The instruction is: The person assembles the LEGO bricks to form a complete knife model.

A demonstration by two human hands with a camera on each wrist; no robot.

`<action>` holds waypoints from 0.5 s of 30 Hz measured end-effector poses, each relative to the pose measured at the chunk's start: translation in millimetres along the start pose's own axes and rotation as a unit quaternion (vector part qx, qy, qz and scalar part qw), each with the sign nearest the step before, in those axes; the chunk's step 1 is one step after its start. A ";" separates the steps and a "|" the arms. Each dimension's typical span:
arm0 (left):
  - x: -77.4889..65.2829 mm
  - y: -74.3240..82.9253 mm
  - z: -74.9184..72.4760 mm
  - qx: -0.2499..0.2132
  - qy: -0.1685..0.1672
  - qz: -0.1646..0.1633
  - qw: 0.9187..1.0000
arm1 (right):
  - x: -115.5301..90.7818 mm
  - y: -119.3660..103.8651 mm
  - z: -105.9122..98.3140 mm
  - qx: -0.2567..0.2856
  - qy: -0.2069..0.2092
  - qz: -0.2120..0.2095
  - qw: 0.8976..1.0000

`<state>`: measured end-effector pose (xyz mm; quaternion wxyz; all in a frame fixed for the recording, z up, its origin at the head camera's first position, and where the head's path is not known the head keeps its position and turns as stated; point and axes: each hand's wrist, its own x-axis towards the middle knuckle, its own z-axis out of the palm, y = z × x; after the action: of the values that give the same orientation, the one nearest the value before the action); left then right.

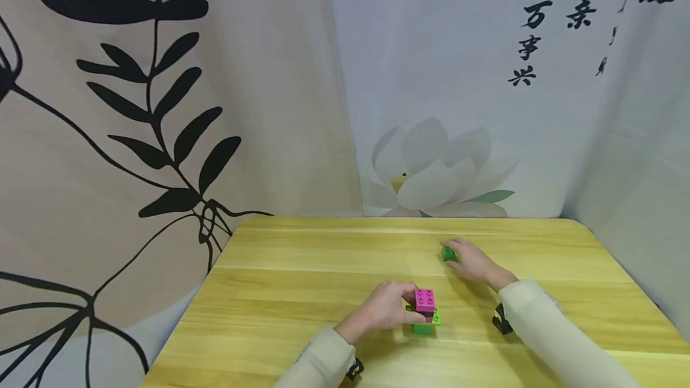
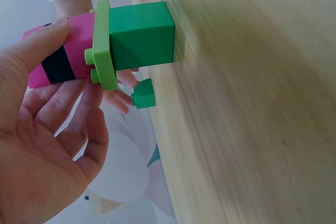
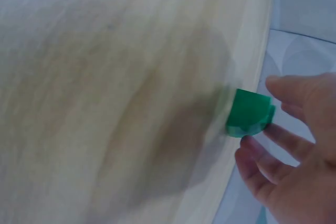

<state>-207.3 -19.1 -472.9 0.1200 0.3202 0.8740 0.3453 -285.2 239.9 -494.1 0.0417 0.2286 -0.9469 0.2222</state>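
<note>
The stack (image 1: 424, 301) is upright, on or just above the bench (image 1: 302, 280); contact is unclear. The left hand (image 1: 384, 306) pinches its pink part (image 2: 81, 45), so a tug there might split it from the plate (image 2: 104, 45) and base (image 2: 142, 35). Farther back sits the small brick (image 3: 248, 113), the right hand (image 1: 471, 260) around it; whether that hand grips, I cannot tell. A loose hold could tip or push it.

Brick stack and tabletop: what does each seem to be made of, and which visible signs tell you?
Brick stack: probably moulded plastic, smooth with a slight sheen; crisp edges and round studs suggest it. Tabletop: looks like smooth-finished wood, given its grain bands, though printed laminate is possible.
</note>
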 end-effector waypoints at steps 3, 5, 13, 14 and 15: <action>-0.4 -0.1 0.0 0.001 0.000 0.000 1.000 | 0.4 3.0 2.4 -0.002 0.002 0.007 1.000; -0.4 0.1 0.0 0.005 0.001 0.001 1.000 | 1.1 4.5 2.7 -0.005 0.005 0.014 1.000; 0.2 1.0 2.4 0.015 0.006 0.003 1.000 | 5.6 8.6 5.6 -0.010 0.000 0.035 0.999; 0.0 0.8 2.7 0.015 0.006 0.001 1.000 | 6.1 8.9 6.6 -0.008 -0.001 0.035 0.999; -0.1 0.4 3.0 0.014 0.006 -0.001 1.000 | 6.2 9.0 7.5 -0.005 -0.003 0.036 0.999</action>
<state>-205.8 -17.5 -474.8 0.1105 0.3192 0.8797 0.3348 -294.6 241.2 -503.3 0.0317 0.1952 -0.9557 0.2178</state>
